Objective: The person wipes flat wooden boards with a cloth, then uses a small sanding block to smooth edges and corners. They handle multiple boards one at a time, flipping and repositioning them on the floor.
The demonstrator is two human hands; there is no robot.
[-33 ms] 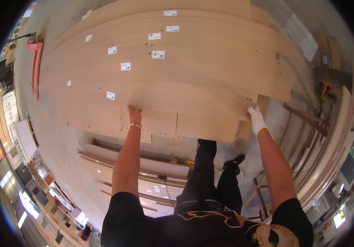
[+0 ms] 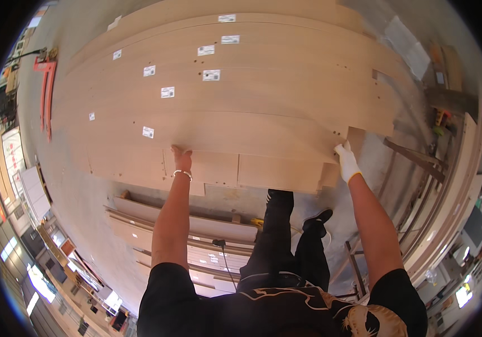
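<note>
A long brown wooden panel (image 2: 252, 132) lies across the middle, over other brown panels (image 2: 277, 173) that show along its near side. My bare left hand (image 2: 182, 159), with a light beaded bracelet at the wrist, is closed on the panel's near edge. Farther right, my right hand (image 2: 348, 161) wears a white glove and pinches the same edge near its right end. My fingertips are partly hidden by the panel. Beyond my left hand, a white label (image 2: 148, 132) sticks to the brown surface, and several more are spread farther back.
Stacked boards (image 2: 196, 224) lie by my legs on the left. A dark metal frame (image 2: 415, 160) and long boards (image 2: 448, 208) stand to the right. Toward the far left is an orange pallet jack (image 2: 44, 98). My shoe (image 2: 318, 220) rests on the concrete floor near the stack.
The panels and labels appear shifted very slightly left in the picture. Both hands keep their hold on the panel's near edge, almost unmoved.
</note>
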